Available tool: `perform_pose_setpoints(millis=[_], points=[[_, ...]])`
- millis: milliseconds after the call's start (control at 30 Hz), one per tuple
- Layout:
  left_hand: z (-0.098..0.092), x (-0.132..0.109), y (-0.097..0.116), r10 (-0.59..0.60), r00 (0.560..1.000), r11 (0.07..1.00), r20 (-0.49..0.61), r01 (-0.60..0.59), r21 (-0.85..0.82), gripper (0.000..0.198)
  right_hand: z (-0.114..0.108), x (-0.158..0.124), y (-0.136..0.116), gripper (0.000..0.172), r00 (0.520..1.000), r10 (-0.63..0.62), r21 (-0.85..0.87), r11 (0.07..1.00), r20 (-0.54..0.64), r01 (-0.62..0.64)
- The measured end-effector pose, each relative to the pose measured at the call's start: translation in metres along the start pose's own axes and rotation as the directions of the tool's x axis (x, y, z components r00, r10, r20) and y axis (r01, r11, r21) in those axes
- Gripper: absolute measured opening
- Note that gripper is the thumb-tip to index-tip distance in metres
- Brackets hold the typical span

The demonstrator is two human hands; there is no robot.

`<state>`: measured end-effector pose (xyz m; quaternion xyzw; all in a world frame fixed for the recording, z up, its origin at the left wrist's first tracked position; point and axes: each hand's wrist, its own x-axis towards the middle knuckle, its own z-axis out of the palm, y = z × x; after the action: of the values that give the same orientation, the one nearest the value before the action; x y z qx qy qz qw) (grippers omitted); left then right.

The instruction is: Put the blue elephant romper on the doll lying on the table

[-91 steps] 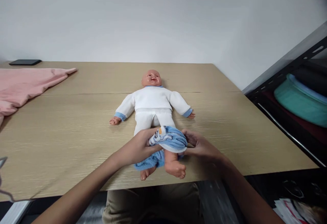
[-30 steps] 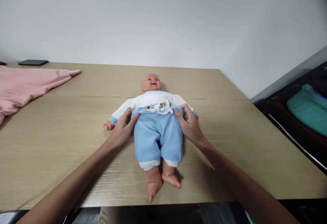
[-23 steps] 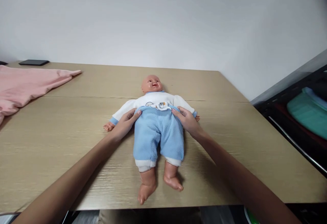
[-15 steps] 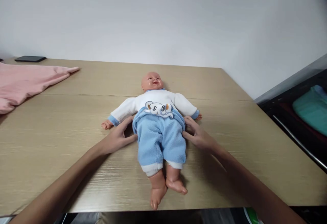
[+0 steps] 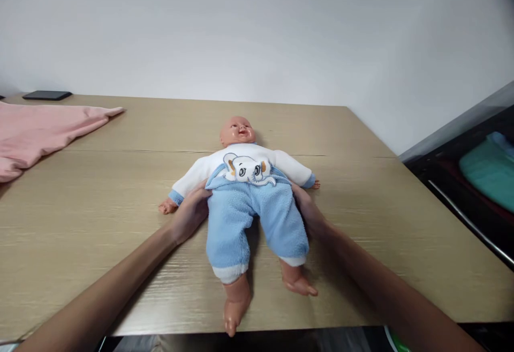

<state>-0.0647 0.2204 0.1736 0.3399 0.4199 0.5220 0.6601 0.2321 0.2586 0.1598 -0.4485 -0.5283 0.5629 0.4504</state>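
Note:
A baby doll (image 5: 261,154) lies on its back on the table, head away from me and bare feet at the near edge. Its outfit has a white top, blue fleecy trousers (image 5: 228,223) with white cuffs, and an embroidered elephant face (image 5: 249,170) on the front. My left hand (image 5: 191,211) is closed on the doll's side at the waist, its fingertips hidden behind the blue cloth. On the opposite side, my right hand (image 5: 308,210) grips the waist likewise, most of its fingers out of sight. The doll's legs are spread apart.
A pink cloth (image 5: 48,129) is spread at the left of the wooden table (image 5: 140,287). Behind it lies a dark flat phone-like object (image 5: 47,95). A pale wall (image 5: 257,30) rises behind. Teal cloth (image 5: 492,170) rests in a dark holder at the right.
The doll's legs have moved apart. The front of the outfit now lies flatter, with more of the elephant showing. My fingers have slipped further behind the doll's sides.

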Motion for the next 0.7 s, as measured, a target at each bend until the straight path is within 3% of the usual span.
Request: perform_pose_setpoints(millis=[133,233,333,500,600,700], points=[[-0.01,0.01,-0.003,0.091,0.995,0.995,0.046,-0.092,0.031,0.036,-0.005,0.01,-0.005,0.032,0.997,-0.073,-0.048,0.996,-0.001,0.073],[-0.015,0.013,-0.002,0.125,0.99,0.989,0.063,-0.129,0.067,0.03,-0.003,0.013,-0.01,0.026,0.994,-0.105,-0.015,0.994,-0.005,0.105],[-0.02,0.009,0.004,0.201,0.976,0.955,0.079,-0.213,0.206,0.025,0.0,0.012,-0.017,0.023,0.988,-0.151,0.005,0.989,0.01,0.151],[-0.027,0.003,0.018,0.313,0.945,0.829,0.091,-0.319,0.459,0.042,-0.003,0.01,-0.027,0.018,0.984,-0.148,-0.061,0.986,0.103,0.155],[-0.027,0.004,0.023,0.314,0.939,0.813,0.137,-0.341,0.473,0.047,-0.003,0.014,-0.033,0.02,0.981,-0.162,-0.115,0.978,0.109,0.174],[-0.024,0.009,0.024,0.318,0.943,0.855,0.097,-0.329,0.402,0.043,0.003,0.023,-0.035,0.016,0.98,-0.184,-0.158,0.968,0.077,0.194]])
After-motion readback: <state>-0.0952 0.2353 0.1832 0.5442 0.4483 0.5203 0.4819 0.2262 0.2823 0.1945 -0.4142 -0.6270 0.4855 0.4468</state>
